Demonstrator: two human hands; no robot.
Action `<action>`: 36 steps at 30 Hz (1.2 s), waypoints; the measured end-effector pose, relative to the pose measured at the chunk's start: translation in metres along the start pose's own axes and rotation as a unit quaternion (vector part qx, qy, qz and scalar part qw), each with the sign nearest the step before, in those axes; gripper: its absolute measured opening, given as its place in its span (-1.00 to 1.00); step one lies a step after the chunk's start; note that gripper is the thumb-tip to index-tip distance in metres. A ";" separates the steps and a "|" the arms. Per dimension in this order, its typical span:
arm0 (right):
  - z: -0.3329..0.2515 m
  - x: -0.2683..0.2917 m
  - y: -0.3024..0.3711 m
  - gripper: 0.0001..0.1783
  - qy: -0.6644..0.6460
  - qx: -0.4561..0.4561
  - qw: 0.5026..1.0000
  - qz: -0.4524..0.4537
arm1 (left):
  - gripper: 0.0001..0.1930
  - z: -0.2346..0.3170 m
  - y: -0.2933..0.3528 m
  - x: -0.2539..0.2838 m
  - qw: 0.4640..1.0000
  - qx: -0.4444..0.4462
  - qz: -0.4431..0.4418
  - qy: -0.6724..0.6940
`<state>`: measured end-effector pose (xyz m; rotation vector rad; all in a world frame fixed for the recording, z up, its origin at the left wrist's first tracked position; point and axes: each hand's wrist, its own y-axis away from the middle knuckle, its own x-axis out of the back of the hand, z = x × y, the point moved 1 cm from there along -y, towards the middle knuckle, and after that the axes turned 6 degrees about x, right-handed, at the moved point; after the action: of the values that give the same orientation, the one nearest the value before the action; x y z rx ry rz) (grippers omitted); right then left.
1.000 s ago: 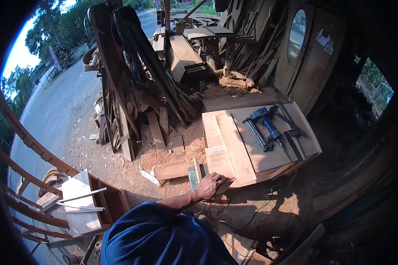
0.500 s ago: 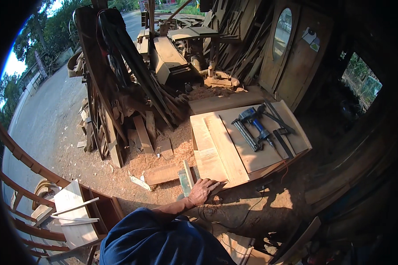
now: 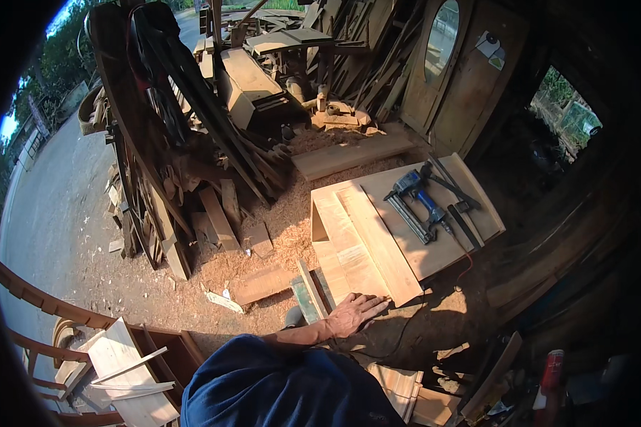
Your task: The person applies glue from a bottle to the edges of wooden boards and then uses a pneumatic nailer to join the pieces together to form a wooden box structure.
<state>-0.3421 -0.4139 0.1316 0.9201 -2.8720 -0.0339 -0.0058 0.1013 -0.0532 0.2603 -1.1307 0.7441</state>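
My left hand (image 3: 355, 314) reaches across from the left and lies with its fingers stretched out at the near edge of a wooden box-like piece (image 3: 331, 265). Its fingertips touch the wood beside the near end of a narrow plank (image 3: 381, 245) lying along the top. Nothing shows in its grasp. Farther right on the same piece lies a blue and black nail gun (image 3: 427, 203), apart from my hand. Dark slender tools (image 3: 464, 226) rest next to it, their kind unclear. My right hand is out of view.
A green-sided wooden block (image 3: 308, 292) stands just left of my hand. Shavings and offcuts (image 3: 267, 285) cover the ground ahead. Tall stacked planks (image 3: 214, 107) lean at far left, and a wooden door (image 3: 470, 85) at far right. A red can (image 3: 552, 370) stands lower right.
My left hand has shifted right along the near edge, fingers still extended. The view has also moved, bringing a red can into the lower right. The nail gun stays on the wooden piece.
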 end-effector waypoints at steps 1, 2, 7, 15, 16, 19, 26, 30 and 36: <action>-0.004 0.014 0.015 -0.35 -0.019 0.001 1.000 0.001 | -0.27 0.000 -0.003 0.004 1.000 -0.017 -0.006 0.022; 0.006 0.015 0.023 -0.35 -0.060 0.003 0.998 -0.007 | -0.29 -0.009 -0.002 0.012 0.995 -0.008 0.043 0.090; 0.066 -0.175 0.008 -0.12 -0.393 0.072 0.863 -0.308 | -0.39 -0.068 0.011 0.018 0.916 0.198 0.232 0.259; 0.051 -0.426 0.003 -0.24 -0.260 0.094 0.911 -0.308 | -0.06 -0.132 -0.021 -0.003 0.772 0.417 0.173 0.449; 0.045 -0.449 0.008 -0.27 -0.244 0.122 0.907 -0.320 | -0.05 -0.136 -0.019 -0.004 0.768 0.427 0.156 0.451; 0.028 -0.492 0.022 -0.32 -0.208 0.199 0.902 -0.321 | -0.13 -0.122 -0.010 -0.005 0.756 0.427 0.171 0.466; 0.042 -0.525 0.019 -0.18 -0.114 0.176 0.925 -0.316 | -0.70 -0.096 -0.046 0.022 0.987 -0.019 0.158 0.004; 0.035 -0.522 0.024 -0.22 -0.101 0.222 0.921 -0.303 | -0.64 -0.108 -0.090 0.004 0.998 -0.019 0.049 0.025; 0.034 -0.526 0.022 -0.23 -0.144 0.211 0.934 -0.249 | -0.65 -0.110 -0.104 -0.010 0.994 -0.071 0.080 0.000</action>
<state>0.0652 -0.0910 0.0401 1.8487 -2.8574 0.4543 0.1398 0.0810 -0.0908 0.0492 -1.2086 0.8000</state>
